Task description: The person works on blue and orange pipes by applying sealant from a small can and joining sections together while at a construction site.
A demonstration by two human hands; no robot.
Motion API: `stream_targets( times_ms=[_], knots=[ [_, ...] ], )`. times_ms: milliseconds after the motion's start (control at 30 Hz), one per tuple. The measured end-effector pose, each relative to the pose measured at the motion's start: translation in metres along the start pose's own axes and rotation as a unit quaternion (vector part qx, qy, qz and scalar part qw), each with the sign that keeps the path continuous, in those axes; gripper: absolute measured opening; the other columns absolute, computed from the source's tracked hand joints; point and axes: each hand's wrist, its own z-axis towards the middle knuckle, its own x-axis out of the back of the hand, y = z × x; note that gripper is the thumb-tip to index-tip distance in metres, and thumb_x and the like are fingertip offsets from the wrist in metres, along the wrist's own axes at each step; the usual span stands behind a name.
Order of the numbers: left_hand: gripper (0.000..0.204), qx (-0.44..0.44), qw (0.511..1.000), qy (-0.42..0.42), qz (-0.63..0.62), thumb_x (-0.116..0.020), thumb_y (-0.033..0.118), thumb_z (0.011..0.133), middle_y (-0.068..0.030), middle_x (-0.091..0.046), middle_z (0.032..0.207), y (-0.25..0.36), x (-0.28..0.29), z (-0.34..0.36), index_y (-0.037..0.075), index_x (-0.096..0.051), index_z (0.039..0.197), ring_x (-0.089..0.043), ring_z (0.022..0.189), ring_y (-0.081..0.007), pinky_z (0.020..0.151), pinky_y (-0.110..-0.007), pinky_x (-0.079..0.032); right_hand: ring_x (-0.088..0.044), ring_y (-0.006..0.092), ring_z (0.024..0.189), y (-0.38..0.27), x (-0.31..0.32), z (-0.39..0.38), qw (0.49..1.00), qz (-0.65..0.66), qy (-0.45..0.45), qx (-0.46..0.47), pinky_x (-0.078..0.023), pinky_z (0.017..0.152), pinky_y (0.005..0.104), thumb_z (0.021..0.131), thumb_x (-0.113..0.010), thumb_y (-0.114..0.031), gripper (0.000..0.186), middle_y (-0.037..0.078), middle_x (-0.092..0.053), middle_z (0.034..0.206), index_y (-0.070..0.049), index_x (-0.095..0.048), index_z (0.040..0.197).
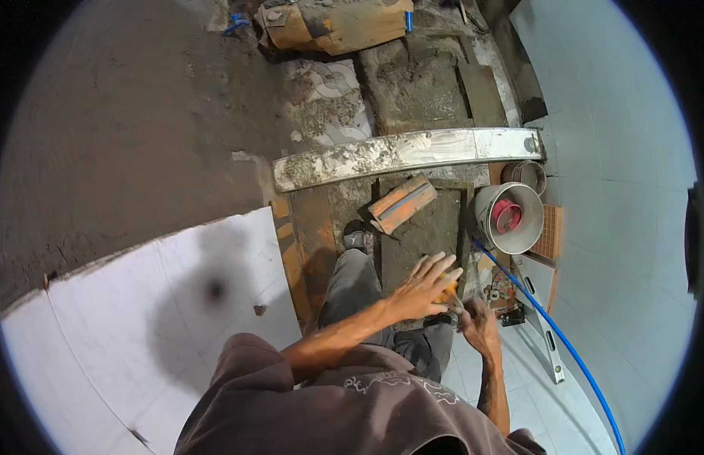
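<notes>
The left grip [424, 294] spreads its fingers over a partly hidden yellow thing [450, 290]; whether they clasp it, I cannot tell. The right grip [482, 329] is curled beside a small grey blade [455, 305] between the two, its hold unclear. Ahead of the left grip lies an orange float [403, 203]; ahead of the right, a bucket [529, 230].

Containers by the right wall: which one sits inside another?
The small pink container, inside the large pale bucket. The brownish container sits outside, just beyond the bucket.
</notes>
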Motion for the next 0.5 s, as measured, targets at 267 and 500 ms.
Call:
stream_targets(
  times_ms=[267,500],
  knots=[
    [0.020,0.071,0.989,0.132,0.008,-0.073,0.014,0.076,-0.0104,-0.053,0.092,-0.024,0.200,-0.057,0.001,-0.061,0.086,-0.058,0.086,-0.0280,0.074,-0.045,-0.045,-0.060,0.0122,0.070,-0.213,-0.113,0.035,0.995,0.043,-0.085,0.028,-0.048,0.065,0.0275,0.093,-0.063,-0.020,0.024,0.005,-0.063,0.075,0.003,-0.060,0.098],
    [0.048,0.328,0.819,0.314,-0.352,-0.061,0.047,0.093,-0.0068,-0.055,0.063,-0.019,0.282,-0.066,0.001,-0.056,0.078,-0.057,0.061,-0.0186,0.057,-0.035,-0.044,-0.057,0.0248,0.103,-0.280,-0.169,0.027,0.946,-0.108,-0.106,0.287,-0.045,0.088,0.0368,0.084,-0.074,-0.026,0.049,0.015,-0.057,0.113,0.002,-0.052,0.118]
  ],
)
